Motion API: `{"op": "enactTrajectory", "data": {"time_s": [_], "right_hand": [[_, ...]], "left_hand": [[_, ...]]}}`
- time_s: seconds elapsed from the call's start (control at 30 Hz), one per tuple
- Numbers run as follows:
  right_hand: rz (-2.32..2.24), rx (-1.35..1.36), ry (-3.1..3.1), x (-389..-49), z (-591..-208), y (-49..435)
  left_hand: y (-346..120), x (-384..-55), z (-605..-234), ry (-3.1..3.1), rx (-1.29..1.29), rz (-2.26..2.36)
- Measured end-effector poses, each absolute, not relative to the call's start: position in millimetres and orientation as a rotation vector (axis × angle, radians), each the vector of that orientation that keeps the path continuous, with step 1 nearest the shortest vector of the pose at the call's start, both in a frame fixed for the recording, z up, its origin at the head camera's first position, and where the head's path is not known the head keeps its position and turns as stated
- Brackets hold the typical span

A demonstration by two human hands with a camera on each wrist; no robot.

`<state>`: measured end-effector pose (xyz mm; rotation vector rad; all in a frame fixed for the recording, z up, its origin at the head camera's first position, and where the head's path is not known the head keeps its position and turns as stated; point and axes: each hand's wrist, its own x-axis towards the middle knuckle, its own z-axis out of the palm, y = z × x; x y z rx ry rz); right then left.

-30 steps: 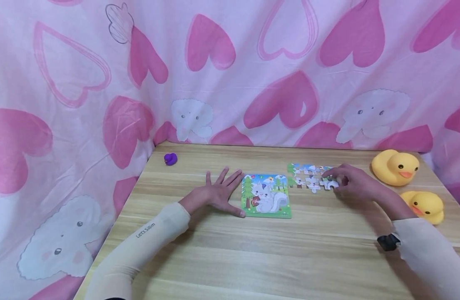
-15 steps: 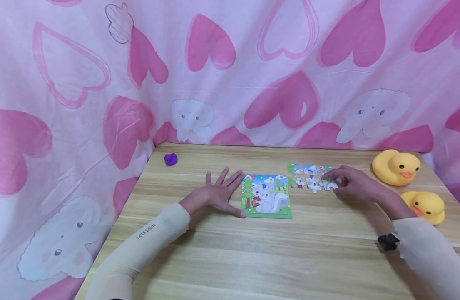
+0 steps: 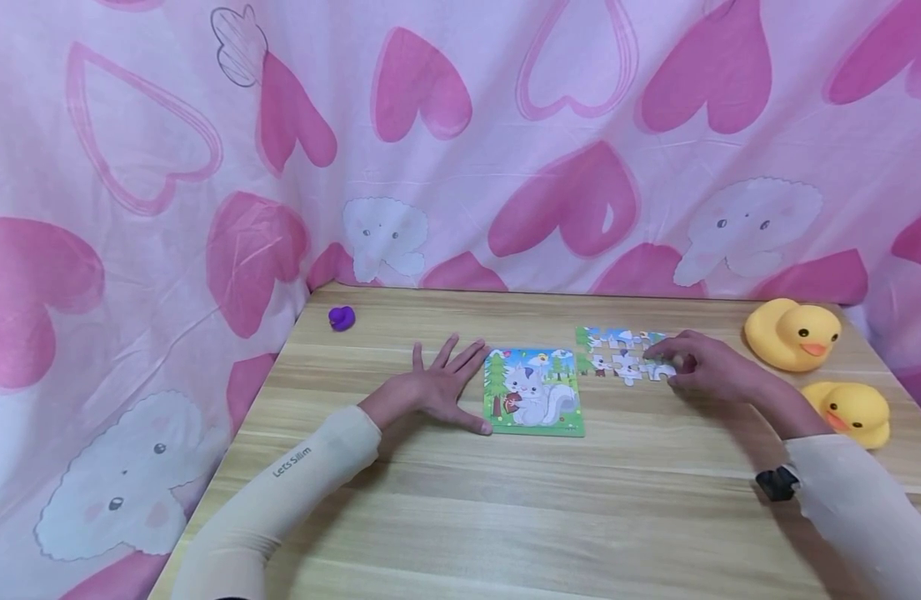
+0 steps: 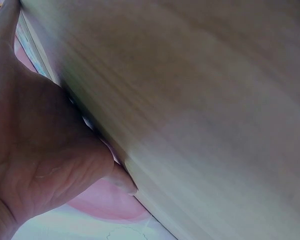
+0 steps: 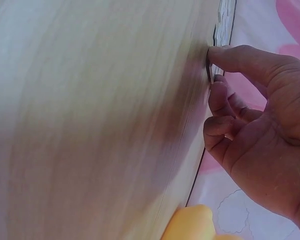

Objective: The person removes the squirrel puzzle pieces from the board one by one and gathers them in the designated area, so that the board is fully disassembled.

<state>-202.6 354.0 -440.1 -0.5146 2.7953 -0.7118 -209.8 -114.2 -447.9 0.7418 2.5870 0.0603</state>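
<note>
My left hand (image 3: 441, 390) lies with its fingers spread on the table, thumb and fingertips at the left edge of a square picture board (image 3: 533, 396) showing a white squirrel in a forest. To the right of the board lie several jigsaw pieces (image 3: 613, 367), partly joined in rows. My right hand (image 3: 711, 367) is at the right end of these rows, pinching a jigsaw piece (image 3: 661, 372) between curled fingers and thumb; its far part is covered by the fingers. In the right wrist view the piece's thin edge (image 5: 209, 70) shows at the thumb tip.
Two yellow rubber ducks (image 3: 793, 335) stand at the table's right side, one partly behind the right forearm. A small purple duck (image 3: 342, 318) sits at the back left. A pink heart-patterned curtain (image 3: 430, 167) hangs behind and left of the wooden table (image 3: 505, 517).
The pinched jigsaw piece has shifted very slightly against its neighbours as the right fingers adjust. The left hand and the picture board have stayed in place.
</note>
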Motion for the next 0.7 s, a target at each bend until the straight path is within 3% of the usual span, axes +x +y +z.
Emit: {"op": "enactTrajectory", "data": {"time_s": [0.37, 0.7], "right_hand": [[-0.738, -0.536, 2.824, -199.8, -435.8, 346.0], [-0.745, -0.566, 2.831, -189.1, -428.9, 298.4]], "left_hand": [[-114.3, -209.2, -448.4, 2.584, 0.749, 0.058], [-114.1, -210.7, -448.2, 2.578, 0.746, 0.062]]}}
